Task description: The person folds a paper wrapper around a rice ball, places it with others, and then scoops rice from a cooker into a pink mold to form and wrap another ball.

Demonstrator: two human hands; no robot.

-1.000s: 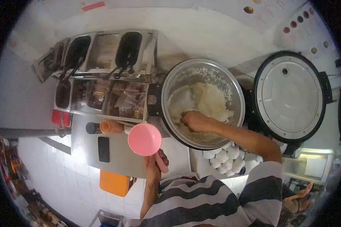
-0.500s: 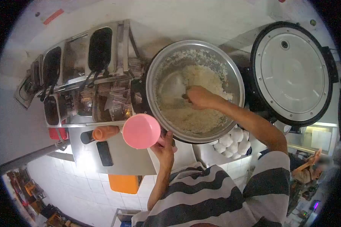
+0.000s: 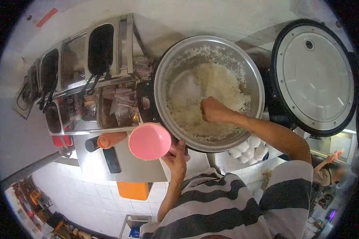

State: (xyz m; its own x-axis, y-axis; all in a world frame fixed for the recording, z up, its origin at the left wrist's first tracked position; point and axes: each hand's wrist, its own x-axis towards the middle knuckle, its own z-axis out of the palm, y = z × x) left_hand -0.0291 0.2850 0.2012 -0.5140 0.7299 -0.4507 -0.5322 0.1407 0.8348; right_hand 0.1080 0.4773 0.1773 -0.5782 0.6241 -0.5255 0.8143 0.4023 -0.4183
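Observation:
My left hand (image 3: pixel 175 162) grips the handle of a pink plastic dipper (image 3: pixel 149 141), which is tilted and hides part of the pot's near left side. My right hand (image 3: pixel 216 110) is closed in a fist over the large metal rice pot (image 3: pixel 260 93); whatever is inside that fist is hidden. Cooked white rice (image 3: pixel 223 79) is heaped to the right and near side of the pot, with grains stuck along the wall. At the left the pot's inner surface shows through a hazy patch.
The pot's round lid (image 3: pixel 315 77) stands raised at the right. Steel food pans with tongs (image 3: pixel 99 51) and packets (image 3: pixel 125 105) fill a left rack. An orange bottle (image 3: pixel 111 139) and a phone (image 3: pixel 112 160) lie nearby. White bundles (image 3: pixel 249 150) sit beside the pot. Another person (image 3: pixel 327 171) is far right.
My right hand has shifted toward me and slightly right over the rice, still closed. The dipper stays in my left hand. The whole view has moved a little.

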